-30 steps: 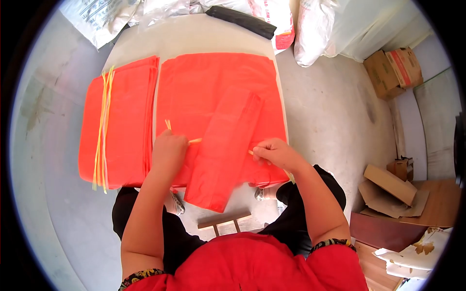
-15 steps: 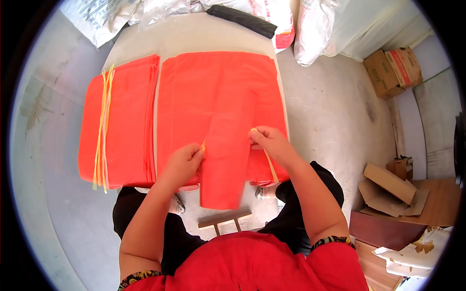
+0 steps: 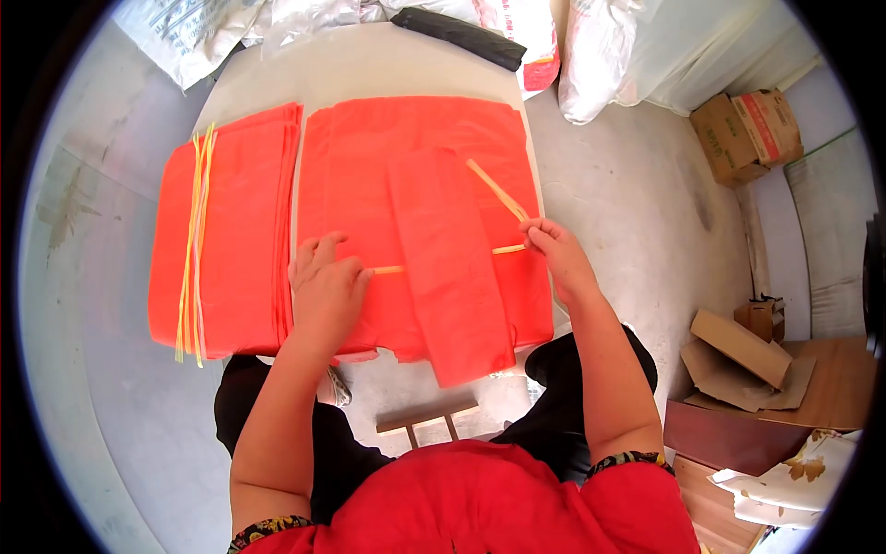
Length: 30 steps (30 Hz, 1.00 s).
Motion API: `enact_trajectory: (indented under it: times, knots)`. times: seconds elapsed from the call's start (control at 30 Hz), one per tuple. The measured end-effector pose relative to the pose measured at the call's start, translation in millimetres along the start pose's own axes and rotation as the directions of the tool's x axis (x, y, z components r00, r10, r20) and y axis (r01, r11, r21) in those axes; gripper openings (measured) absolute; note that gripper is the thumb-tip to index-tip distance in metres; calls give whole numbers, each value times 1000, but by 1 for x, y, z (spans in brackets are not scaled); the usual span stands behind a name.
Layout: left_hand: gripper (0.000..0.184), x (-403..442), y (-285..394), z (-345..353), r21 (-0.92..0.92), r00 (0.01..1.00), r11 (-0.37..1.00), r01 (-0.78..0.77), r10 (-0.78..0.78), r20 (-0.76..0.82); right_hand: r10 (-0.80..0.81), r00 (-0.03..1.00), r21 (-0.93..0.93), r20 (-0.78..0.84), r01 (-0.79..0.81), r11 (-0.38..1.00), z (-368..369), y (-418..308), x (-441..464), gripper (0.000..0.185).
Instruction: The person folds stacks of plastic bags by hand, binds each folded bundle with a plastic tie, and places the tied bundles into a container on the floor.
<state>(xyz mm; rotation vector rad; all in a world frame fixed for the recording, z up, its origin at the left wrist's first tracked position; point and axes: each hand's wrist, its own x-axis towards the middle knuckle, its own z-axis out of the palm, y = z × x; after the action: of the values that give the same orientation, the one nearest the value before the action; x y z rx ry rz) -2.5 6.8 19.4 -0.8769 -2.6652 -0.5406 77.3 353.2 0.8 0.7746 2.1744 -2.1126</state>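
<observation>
A long folded bundle of red plastic (image 3: 450,277) lies slantwise on a wide stack of red plastic sheets or bags (image 3: 355,148), its near end overhanging the table edge. A yellow strip (image 3: 389,270) passes under the bundle and shows on both sides. My left hand (image 3: 325,286) is left of the bundle, thumb and a finger at the strip's left end, other fingers partly stretched. To the right, my right hand (image 3: 556,254) pinches the strip, whose loose end sticks up toward the far side. The exact finger contact on the left is partly hidden.
A second red stack (image 3: 231,222) lies to the left, with several yellow strips (image 3: 197,245) across it. A black roll (image 3: 459,39) rests at the table's far edge. Plastic sacks (image 3: 598,55) stand beyond. Cardboard boxes (image 3: 748,134) are at the right, and a small wooden stool (image 3: 427,417) is below.
The red bundle has turned aslant and now lies on the stack. My hands have moved apart, left hand leftward and right hand rightward, with the yellow strip drawn out beneath the bundle.
</observation>
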Motion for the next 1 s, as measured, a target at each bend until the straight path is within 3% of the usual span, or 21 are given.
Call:
enact_trajectory:
  times: [0.03, 0.13, 0.2, 0.27, 0.37, 0.43, 0.53, 0.57, 0.63, 0.67, 0.73, 0.87, 1.0]
  knots:
    - [18, 2, 1, 0, 34, 995, 998, -51, 54, -85, -56, 998, -24, 17, 57, 998, 1, 1, -1, 20]
    - [18, 13, 2, 1, -144, 957, 977, 155, -113, 265, -274, 957, -143, 94, 285, 948, 19, -4, -8, 17]
    - [15, 13, 11, 3, -246, 971, 950, 191, -146, 192, -460, 866, -270, 197, 499, 824, 45, -14, -16, 17]
    - [12, 15, 19, 7, -338, 983, 925, 173, -140, 120, -512, 811, -266, 281, 579, 771, 69, -16, -19, 22]
    - [9, 18, 27, 10, -400, 999, 915, 53, -49, 20, -737, 527, -404, 423, 838, 368, 96, -6, -12, 25]
    - [10, 19, 32, 7, -367, 999, 929, -51, 47, -20, -693, 554, -369, 462, 830, 418, 110, -6, -13, 21]
    - [22, 18, 39, 3, -525, 989, 840, -138, 142, -33, -656, 582, -337, 480, 813, 475, 119, -2, -9, 15]
    - [27, 18, 44, 2, -615, 997, 785, -76, 67, -37, -649, 590, -330, 480, 807, 489, 121, -1, -7, 12]
    - [37, 19, 53, -1, -770, 996, 637, 38, -88, -24, -529, 749, -248, 400, 644, 724, 121, -10, -13, 11]
    - [40, 19, 53, 0, -734, 997, 678, 29, -70, -25, -450, 814, -196, 368, 541, 818, 121, -13, -15, 10]
    - [46, 21, 49, 4, -657, 999, 754, 9, -34, -25, -496, 785, -172, 371, 583, 794, 119, -15, -14, 10]
    - [28, 18, 42, 23, -619, 999, 785, 19, 13, 47, -551, 712, -136, 436, 657, 741, 119, -19, -15, 11]
    - [11, 19, 42, 27, -566, 992, 815, 126, -91, 90, -501, 784, -221, 366, 596, 772, 116, -14, -23, 13]
